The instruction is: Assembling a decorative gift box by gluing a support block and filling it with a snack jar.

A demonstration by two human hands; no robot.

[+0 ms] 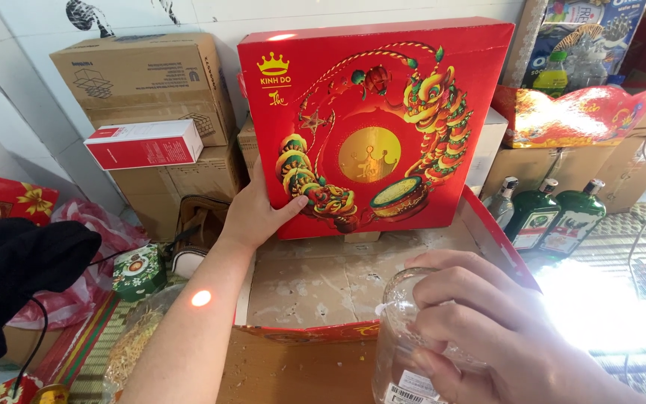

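Near right, the right hand (480, 329) wraps a clear glass jar (401, 352), long axis upright, just near of the open box tray (323, 280). Far of it, the left hand (252, 213) pinches the red lid (375, 127) on edge, thumb in front. One jar, one lid, three green bottles (547, 213) at right

A large red box lid (383, 127) printed with a gold disc and coloured dancers stood upright over its open tray (323, 280), while a clear glass jar (405, 337) tilted near the tray's front edge.
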